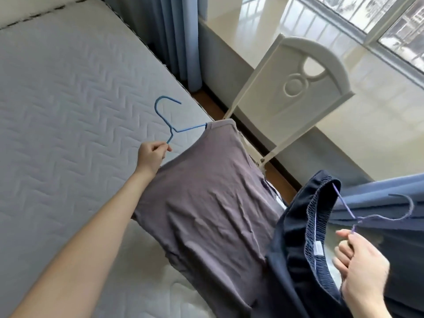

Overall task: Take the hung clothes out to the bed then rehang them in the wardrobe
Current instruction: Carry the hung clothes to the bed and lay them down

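A: Right hand (364, 265) pinches the thin purple wire hanger (356, 219), with the navy elastic-waisted garment (296, 249) dangling off it.

B: Left hand (150, 154) pinches the blue wire hanger (171, 130), mauve-grey cotton T-shirt (206, 203) over the quilted white mattress (68, 99). Looks like laying-out: lower both, let go.

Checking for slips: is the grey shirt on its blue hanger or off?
On: the blue hanger runs into the grey shirt at its collar; the left hand pinches the hanger.
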`<state>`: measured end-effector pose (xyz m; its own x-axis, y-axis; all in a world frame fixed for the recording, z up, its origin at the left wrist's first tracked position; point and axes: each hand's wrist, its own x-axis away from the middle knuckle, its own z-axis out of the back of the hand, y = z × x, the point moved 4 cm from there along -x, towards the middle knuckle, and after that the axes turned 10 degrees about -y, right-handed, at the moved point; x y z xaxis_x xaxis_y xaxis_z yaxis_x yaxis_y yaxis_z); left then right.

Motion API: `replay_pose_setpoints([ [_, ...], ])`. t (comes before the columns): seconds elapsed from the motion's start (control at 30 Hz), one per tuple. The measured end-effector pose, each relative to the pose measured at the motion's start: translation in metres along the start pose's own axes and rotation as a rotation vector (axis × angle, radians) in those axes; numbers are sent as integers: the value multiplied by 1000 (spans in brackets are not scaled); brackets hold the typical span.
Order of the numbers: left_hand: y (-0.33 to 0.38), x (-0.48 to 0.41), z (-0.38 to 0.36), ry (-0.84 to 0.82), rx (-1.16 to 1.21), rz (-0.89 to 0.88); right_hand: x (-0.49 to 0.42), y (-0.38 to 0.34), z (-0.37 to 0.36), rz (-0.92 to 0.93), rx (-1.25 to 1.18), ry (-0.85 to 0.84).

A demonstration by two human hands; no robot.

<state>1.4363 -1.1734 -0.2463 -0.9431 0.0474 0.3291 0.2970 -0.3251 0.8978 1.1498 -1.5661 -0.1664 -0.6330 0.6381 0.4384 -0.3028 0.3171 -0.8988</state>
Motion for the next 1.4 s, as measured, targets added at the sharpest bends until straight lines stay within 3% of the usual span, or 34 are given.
replay_pose_setpoints([
  [0.47, -169, -144, -20, 13, -377, 134, -69, 123, -165, -72, -55, -65],
  [0.6, -222, -172, -22, 33, -363, 206, -81, 157, -195, -82, -58, -86],
  [0.8, -269, -195, -23, 76, -619, 170, -91, 192, -222, -96, -89, -130],
  [0.93, -264, -190, -27, 138, -673, 183, -85, 196, -221, -99, -62, -141],
  [1.13, -207, -160, -24, 98, -547, 142, -71, 168, -195, -93, -45, -132],
  [1.4, -59, 57, -16, 84, -295, -199, 2, 69, -99, -51, -89, -115],
])
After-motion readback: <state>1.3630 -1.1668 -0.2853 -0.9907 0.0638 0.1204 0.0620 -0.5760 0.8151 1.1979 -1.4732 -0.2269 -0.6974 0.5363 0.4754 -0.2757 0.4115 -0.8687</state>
